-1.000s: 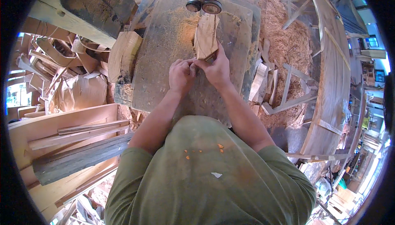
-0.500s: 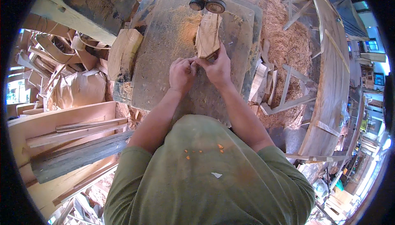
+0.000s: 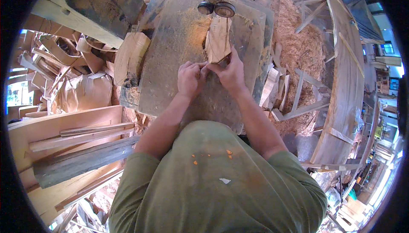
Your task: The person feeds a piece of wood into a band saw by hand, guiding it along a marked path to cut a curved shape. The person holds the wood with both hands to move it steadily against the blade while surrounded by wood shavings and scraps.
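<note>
A pale, rough-sided wood block [image 3: 218,41] lies lengthwise on the dusty metal machine table [image 3: 164,80], its far end just below a pair of dark guide wheels [image 3: 215,8]. My right hand [image 3: 231,73] grips the block's near end, thumb and fingers at its lower right. Close beside it, my left hand [image 3: 191,79] is closed, with its fingertips pinched together by the block's near left corner and almost meeting the right thumb. What the left fingers hold, if anything, is hidden. Orange sawdust [image 3: 197,32] is heaped left of the block.
A larger wood piece [image 3: 131,58] rests at the table's left edge, below the machine's pale frame [image 3: 81,24]. Offcuts [image 3: 272,88] and a sawdust pile [image 3: 298,41] lie to the right. Boards [image 3: 85,137] fill the lower left; a long plank [image 3: 341,88] stands far right.
The block's near end and both hands have shifted slightly to the right, while the whole view has also moved a little. Both hands keep about the same hold.
</note>
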The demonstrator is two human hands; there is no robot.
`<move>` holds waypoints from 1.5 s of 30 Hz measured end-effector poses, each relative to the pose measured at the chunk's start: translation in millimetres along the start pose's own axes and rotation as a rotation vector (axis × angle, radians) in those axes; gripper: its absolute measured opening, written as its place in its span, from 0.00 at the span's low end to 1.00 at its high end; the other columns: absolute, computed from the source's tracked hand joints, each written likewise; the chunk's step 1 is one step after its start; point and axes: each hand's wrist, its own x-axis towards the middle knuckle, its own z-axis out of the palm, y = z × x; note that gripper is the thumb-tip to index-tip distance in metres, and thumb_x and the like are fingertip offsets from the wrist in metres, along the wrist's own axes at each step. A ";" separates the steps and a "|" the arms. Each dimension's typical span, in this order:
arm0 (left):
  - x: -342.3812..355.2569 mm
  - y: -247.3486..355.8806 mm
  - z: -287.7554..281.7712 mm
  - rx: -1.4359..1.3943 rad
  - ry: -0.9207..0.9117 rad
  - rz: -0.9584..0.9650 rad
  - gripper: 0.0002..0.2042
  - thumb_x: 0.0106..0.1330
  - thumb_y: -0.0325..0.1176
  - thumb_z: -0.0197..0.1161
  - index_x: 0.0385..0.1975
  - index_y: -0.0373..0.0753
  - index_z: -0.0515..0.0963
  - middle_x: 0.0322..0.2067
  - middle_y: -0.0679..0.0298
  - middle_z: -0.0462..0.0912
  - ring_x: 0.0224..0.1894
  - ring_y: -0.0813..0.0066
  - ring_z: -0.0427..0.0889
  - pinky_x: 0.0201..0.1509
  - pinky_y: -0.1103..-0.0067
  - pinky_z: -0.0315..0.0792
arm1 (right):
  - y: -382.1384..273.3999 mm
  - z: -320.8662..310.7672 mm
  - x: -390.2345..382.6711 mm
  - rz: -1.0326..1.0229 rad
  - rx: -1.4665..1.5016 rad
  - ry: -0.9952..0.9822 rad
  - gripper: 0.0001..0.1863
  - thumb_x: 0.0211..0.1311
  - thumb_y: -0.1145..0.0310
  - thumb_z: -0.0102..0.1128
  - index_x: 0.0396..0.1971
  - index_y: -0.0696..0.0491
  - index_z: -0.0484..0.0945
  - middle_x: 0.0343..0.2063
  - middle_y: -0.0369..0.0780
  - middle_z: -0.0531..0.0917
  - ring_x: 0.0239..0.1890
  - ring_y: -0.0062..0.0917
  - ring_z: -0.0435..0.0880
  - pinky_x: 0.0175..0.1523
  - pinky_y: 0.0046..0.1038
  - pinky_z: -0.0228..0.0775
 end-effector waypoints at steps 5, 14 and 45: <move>3.4 3.9 -1.9 0.033 -0.009 0.011 0.06 0.66 0.34 0.69 0.35 0.41 0.89 0.34 0.59 0.89 0.37 0.56 0.84 0.50 0.64 0.75 | 3.4 -6.0 2.5 0.013 -0.003 -0.034 0.49 0.48 0.65 0.85 0.70 0.59 0.66 0.58 0.50 0.84 0.62 0.37 0.83 0.65 0.35 0.73; 5.8 4.4 -1.4 -0.008 0.025 0.008 0.04 0.65 0.30 0.69 0.33 0.39 0.88 0.37 0.61 0.91 0.36 0.58 0.85 0.46 0.66 0.76 | 0.1 -2.0 3.6 -0.027 -0.036 0.009 0.43 0.51 0.72 0.82 0.67 0.61 0.69 0.53 0.46 0.86 0.57 0.29 0.84 0.63 0.31 0.74; 2.4 8.2 7.5 0.191 0.008 -0.012 0.10 0.68 0.33 0.67 0.46 0.40 0.89 0.40 0.58 0.90 0.46 0.55 0.85 0.56 0.62 0.74 | 19.7 0.7 -0.9 -0.053 -0.082 0.005 0.53 0.53 0.69 0.81 0.76 0.60 0.57 0.63 0.53 0.79 0.66 0.42 0.78 0.69 0.36 0.70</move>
